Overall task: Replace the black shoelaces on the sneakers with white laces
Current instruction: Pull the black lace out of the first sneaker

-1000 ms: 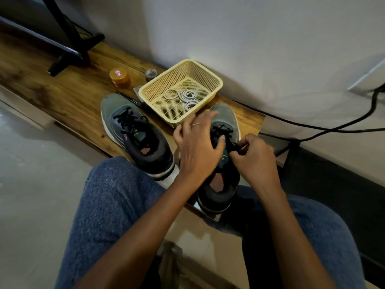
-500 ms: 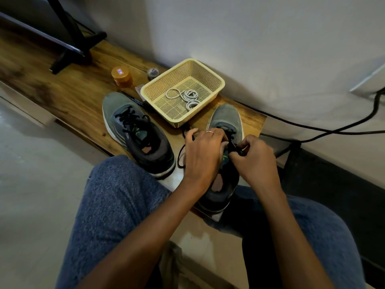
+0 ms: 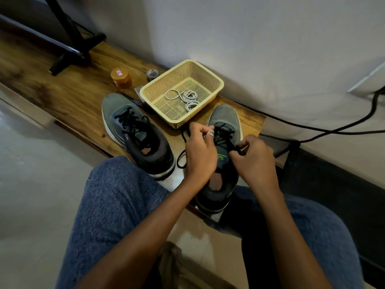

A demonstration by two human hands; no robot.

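Wooden board [image 3: 68, 97] along the wall carries everything, and the yellow basket [image 3: 210, 79] on it is the landmark here. Inside the basket lie the white laces [image 3: 188, 98], coiled in small rings. Just in front of the basket, to its right, stands the right sneaker [image 3: 224, 119] with its black lace [image 3: 221, 132] partly loosened. The left hand [image 3: 201, 151] curls its fingers and pinches this lace near the front eyelets, close to the basket's near corner. The right hand [image 3: 253, 161] pinches the same lace at the tongue, farther from the basket. A loose loop of the lace hangs beside the left hand. The left sneaker [image 3: 136, 134], with its lace in place, rests to the left of the basket; an orange jar [image 3: 121, 77] stands behind it.
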